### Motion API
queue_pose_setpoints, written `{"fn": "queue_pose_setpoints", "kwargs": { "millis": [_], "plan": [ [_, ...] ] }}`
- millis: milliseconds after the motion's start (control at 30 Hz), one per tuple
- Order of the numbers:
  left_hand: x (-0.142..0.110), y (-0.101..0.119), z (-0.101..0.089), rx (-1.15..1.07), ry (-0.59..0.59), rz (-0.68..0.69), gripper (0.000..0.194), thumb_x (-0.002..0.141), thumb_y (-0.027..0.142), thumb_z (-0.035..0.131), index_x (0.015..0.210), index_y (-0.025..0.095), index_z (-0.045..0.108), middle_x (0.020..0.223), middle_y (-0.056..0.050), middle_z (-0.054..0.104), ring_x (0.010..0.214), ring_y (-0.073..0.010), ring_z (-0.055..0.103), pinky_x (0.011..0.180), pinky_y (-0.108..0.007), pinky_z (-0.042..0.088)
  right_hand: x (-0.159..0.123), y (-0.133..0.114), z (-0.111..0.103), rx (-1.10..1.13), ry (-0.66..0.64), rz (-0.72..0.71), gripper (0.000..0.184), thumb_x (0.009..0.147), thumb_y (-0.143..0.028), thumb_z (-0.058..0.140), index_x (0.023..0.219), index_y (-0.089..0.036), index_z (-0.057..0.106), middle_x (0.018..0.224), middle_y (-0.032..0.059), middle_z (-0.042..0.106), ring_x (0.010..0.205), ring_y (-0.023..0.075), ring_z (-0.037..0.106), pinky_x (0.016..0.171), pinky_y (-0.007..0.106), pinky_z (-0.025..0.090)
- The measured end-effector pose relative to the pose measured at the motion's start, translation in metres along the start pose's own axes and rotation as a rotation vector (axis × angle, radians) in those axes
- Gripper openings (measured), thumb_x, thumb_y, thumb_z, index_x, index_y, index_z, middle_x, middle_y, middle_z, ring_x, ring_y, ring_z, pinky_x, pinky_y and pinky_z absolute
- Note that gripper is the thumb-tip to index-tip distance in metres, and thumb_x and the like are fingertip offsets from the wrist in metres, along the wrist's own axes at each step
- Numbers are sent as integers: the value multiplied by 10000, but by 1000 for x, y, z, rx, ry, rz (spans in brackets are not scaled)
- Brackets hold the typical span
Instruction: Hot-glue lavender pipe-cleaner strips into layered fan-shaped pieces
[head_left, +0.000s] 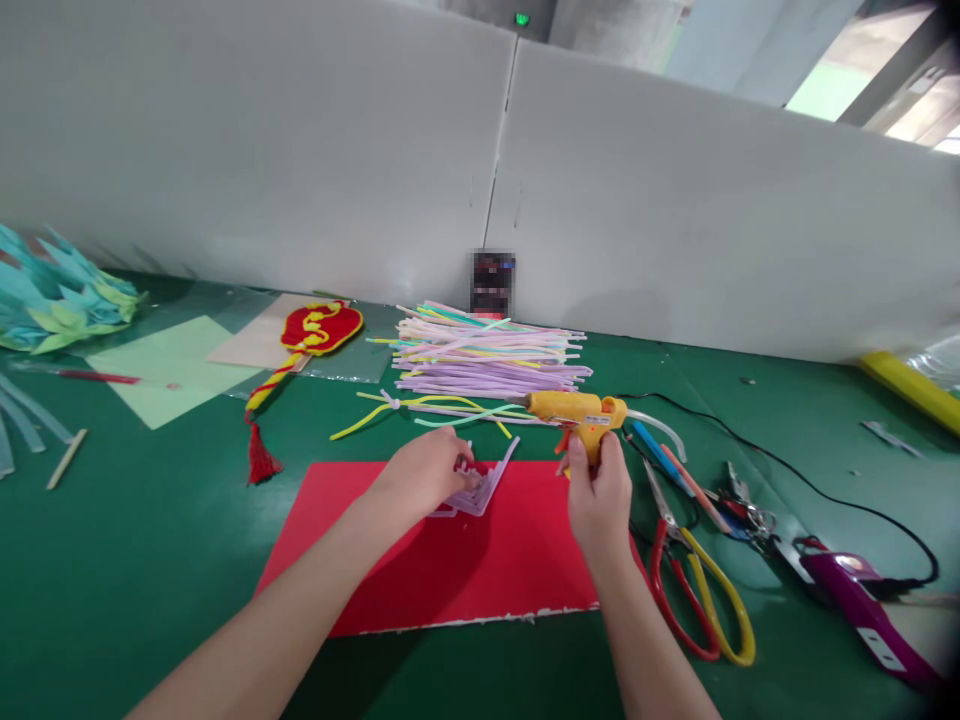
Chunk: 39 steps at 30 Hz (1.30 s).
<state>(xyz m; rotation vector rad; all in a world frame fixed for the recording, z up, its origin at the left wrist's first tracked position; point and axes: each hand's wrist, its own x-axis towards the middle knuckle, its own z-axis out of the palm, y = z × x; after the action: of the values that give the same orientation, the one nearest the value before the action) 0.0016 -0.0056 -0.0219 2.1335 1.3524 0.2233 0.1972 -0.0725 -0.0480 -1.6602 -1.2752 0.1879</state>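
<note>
My right hand is wrapped round the handle of a yellow hot glue gun, its nozzle pointing left and a clear glue stick poking out of its back. My left hand pinches a bent piece of lilac pipe cleaners, folded into nested angles. Part of that piece is hidden behind my fingers. Below both hands lies a red sheet with a ragged white front edge. Just behind them is a pile of pastel pipe cleaners, with a few loose yellow and green ones in front.
Scissors with red and yellow handles, keys and a purple power strip lie at right, with a black cord. At left are a red-and-yellow tasselled fan ornament, green paper and turquoise paper leaves. A grey partition stands behind.
</note>
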Motion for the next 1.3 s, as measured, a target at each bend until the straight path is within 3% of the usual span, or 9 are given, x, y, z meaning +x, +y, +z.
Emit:
{"fn": "queue_pose_setpoints", "kwargs": {
  "millis": [100,233,400,533,667,833,933,1100,1300],
  "plan": [
    [-6,9,-11,4,101,-18,245,758,357,542,887,201,679,980,-92,609,819,-227,584,648,-275,370,1,-2,0,-13,26,-36,191,875,-377,413,799,-202,417,736,13,465,661,157,465,608,298,386],
    [-12,21,-15,-204,43,29,327,783,443,518,943,199,667,934,-83,654,843,-242,591,701,-305,410,1,-7,0,-33,18,-114,181,883,-341,391,779,-200,437,758,29,462,702,176,467,653,335,398],
    [-14,41,10,-735,-23,114,509,753,437,587,1201,202,535,1249,-97,542,1103,-247,518,879,-328,423,-4,-14,4,-21,-41,-215,130,878,-290,404,849,-193,485,831,63,478,806,203,490,682,359,434],
    [-11,50,28,-1018,65,186,368,796,360,557,1117,183,596,1209,-79,580,1111,-225,523,947,-337,394,-9,-17,7,68,-166,-265,195,883,-241,389,1050,-199,480,966,92,470,885,201,509,746,376,461],
    [-8,48,32,-1129,148,85,322,777,347,582,1025,152,646,1082,-84,651,1039,-241,569,925,-363,414,-11,-21,7,146,-225,-271,207,894,-235,369,1036,-206,517,1003,90,474,923,193,512,813,379,456],
    [-7,47,34,-1219,193,45,343,734,372,633,990,144,649,1048,-85,665,1011,-234,586,914,-357,423,-5,-20,1,261,-144,-140,226,855,-327,463,1009,-207,577,1019,87,498,935,193,518,746,331,483],
    [-7,49,36,-1253,189,20,356,721,394,642,978,148,646,1034,-74,672,1015,-233,584,901,-350,432,2,-13,-5,455,-33,13,227,834,-369,498,964,-211,597,885,35,555,759,146,540,680,301,471],
    [-10,52,34,-1207,163,-16,360,708,414,649,938,139,669,1001,-73,682,1016,-252,571,881,-361,433,9,-11,-10,802,-18,116,177,818,-370,539,886,-209,571,629,-35,504,544,96,482,534,253,426],
    [-13,55,41,-1252,189,-14,300,707,358,646,918,148,682,967,-51,683,1028,-226,554,893,-325,414,6,-16,-11,742,7,118,155,818,-344,549,811,-193,517,666,-5,588,547,118,549,471,249,427]
  ]
}}
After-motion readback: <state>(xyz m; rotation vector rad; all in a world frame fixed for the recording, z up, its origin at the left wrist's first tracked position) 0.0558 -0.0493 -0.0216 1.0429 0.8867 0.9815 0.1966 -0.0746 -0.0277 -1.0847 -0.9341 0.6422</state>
